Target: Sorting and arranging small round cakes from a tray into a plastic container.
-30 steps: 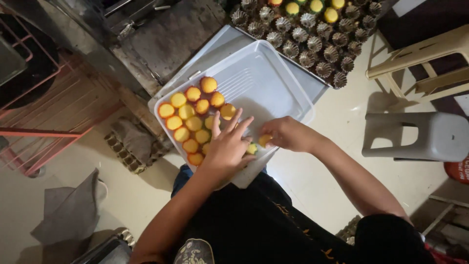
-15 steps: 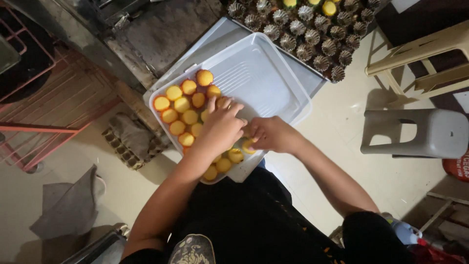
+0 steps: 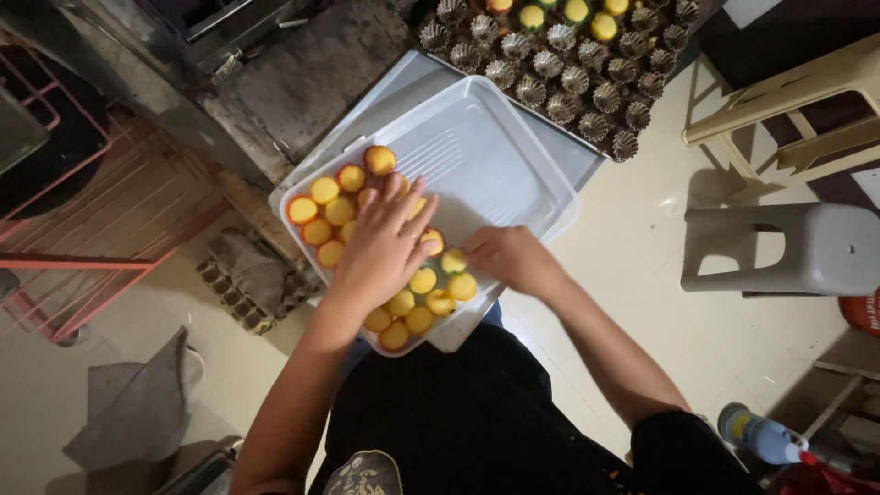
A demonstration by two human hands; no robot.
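Observation:
A white plastic tray (image 3: 500, 156) rests on my lap, with several small yellow cakes (image 3: 323, 191) packed along its left side. My left hand (image 3: 380, 243) lies flat with spread fingers on top of the cakes in the middle of that group. My right hand (image 3: 504, 257) sits at the tray's near edge, its fingertips touching a yellow cake (image 3: 456, 263). Whether it grips that cake I cannot tell. More cakes (image 3: 410, 319) lie at the tray's near corner.
A dark baking tray of fluted tin moulds (image 3: 568, 64), some filled yellow, sits behind the white tray. A grey plastic stool (image 3: 797, 247) and a beige chair (image 3: 779, 101) stand at the right. A red metal rack (image 3: 82, 238) is at the left, a bottle (image 3: 761, 438) on the floor.
My left hand has slid from the tray's near edge up onto the cakes. More cakes now lie at the near corner. The right hand has stayed by the near edge.

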